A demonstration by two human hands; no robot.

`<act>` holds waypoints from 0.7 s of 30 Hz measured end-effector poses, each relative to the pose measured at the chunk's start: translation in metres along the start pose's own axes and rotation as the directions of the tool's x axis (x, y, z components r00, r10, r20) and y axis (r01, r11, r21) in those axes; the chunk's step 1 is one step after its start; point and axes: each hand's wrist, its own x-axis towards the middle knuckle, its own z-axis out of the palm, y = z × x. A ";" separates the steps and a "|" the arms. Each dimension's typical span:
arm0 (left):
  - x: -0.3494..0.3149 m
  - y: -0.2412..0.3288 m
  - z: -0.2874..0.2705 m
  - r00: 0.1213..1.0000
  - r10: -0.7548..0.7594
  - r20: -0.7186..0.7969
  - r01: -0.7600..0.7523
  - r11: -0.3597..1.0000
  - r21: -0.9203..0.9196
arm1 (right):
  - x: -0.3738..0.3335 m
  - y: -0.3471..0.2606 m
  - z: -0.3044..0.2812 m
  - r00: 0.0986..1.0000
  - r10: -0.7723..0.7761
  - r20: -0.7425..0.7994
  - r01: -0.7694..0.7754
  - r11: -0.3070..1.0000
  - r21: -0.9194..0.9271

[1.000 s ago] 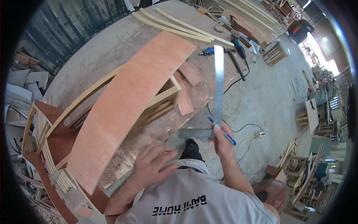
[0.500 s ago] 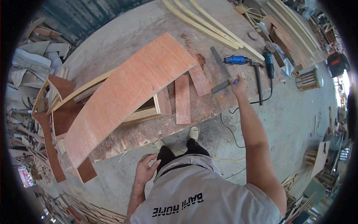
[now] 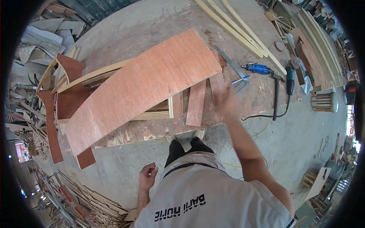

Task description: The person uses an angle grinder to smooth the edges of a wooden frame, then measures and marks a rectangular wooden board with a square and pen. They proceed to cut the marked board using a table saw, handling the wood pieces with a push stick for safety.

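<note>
Right hand [image 3: 227, 100]: above the bench's near edge, blurred; whether it is clenched, spread or gripping cannot be determined, and no held object is visible. It is the nearer hand to every piece on the bench's right half. The outer strip [image 3: 217, 81] is nearest, its near end overlapping the hand in view; contact is not confirmed. From the hand, its long axis runs away from the body and slightly left, toward the panel's end. The inner strip [image 3: 196, 102] lies left of the hand, roughly parallel. The square [image 3: 230, 62] lies beyond the hand, blade slanting far-left to near-right; the pen [image 3: 240, 79] rests across it, beyond and right of the hand. The panel [image 3: 144, 89] lies left, long axis running near-left to far-right. Left hand [image 3: 148, 176]: well apart from these, fingers loosely bent, nothing seen held.
</note>
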 end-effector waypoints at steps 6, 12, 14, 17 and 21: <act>0.043 0.044 -0.005 0.974 0.217 0.067 -0.224 0.967 0.119 | -0.092 -0.041 0.079 0.960 -0.005 0.279 0.044 0.990 -0.136; 0.060 0.096 -0.014 0.944 0.314 0.098 -0.324 0.938 0.123 | -0.086 -0.039 0.059 0.948 0.028 0.318 -0.032 0.999 0.009; 0.056 0.117 -0.016 0.921 0.376 0.103 -0.385 0.918 0.097 | -0.087 -0.015 0.028 0.883 0.047 0.467 -0.327 0.776 0.540; 0.054 0.153 -0.008 0.842 0.528 0.111 -0.536 0.842 0.060 | -0.111 -0.033 -0.065 0.856 0.094 0.508 -0.512 0.292 0.808; 0.062 0.218 0.005 0.686 0.699 0.200 -0.714 0.700 0.001 | -0.130 -0.040 -0.154 0.930 0.020 0.367 -0.367 0.125 0.922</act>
